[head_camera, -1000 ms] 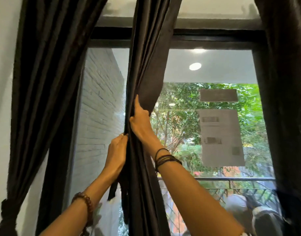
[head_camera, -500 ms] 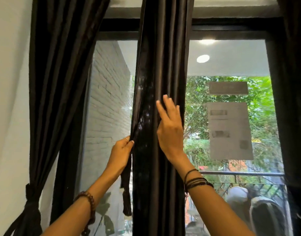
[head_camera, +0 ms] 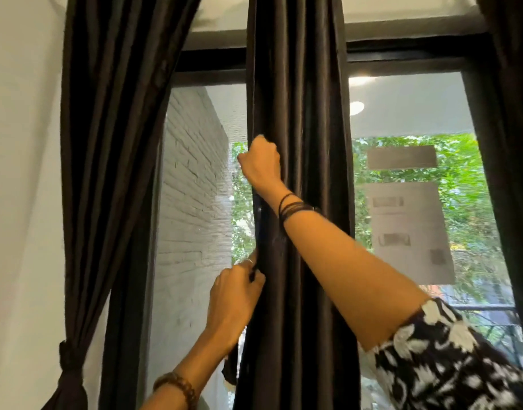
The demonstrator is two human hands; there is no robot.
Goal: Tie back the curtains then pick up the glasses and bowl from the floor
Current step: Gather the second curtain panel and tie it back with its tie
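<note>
Right hand (head_camera: pixel 261 164) up high, fist closed on the left edge of the middle curtain (head_camera: pixel 298 202), and the left hand (head_camera: pixel 236 294) lower down, fingers curled and pinching that same edge, with what looks like a dark tie strip (head_camera: pixel 231 368) dangling below it. The curtain hangs straight down the centre of the window (head_camera: pixel 411 119), gathered into a narrow column of folds. It's soft, limp cloth with a slight sheen, likely a bit slippery and fairly heavy for its length, so a loose pinch may let folds slide out; the better hold, I'd say, is a full wrap round the bunched folds at about waist height, where the tie would go. Over on the left, the left curtain (head_camera: pixel 112 173) is already cinched with a knotted tie (head_camera: pixel 69 355) low against the wall (head_camera: pixel 20 202). A third dark curtain (head_camera: pixel 514 143) hangs at the right edge, and papers (head_camera: pixel 408 229) are stuck on the glass. Nothing blocks the hands, though the right forearm crosses in front of the folds and hides part of them. Glasses and bowl aren't in view; the floor is out of frame.
</note>
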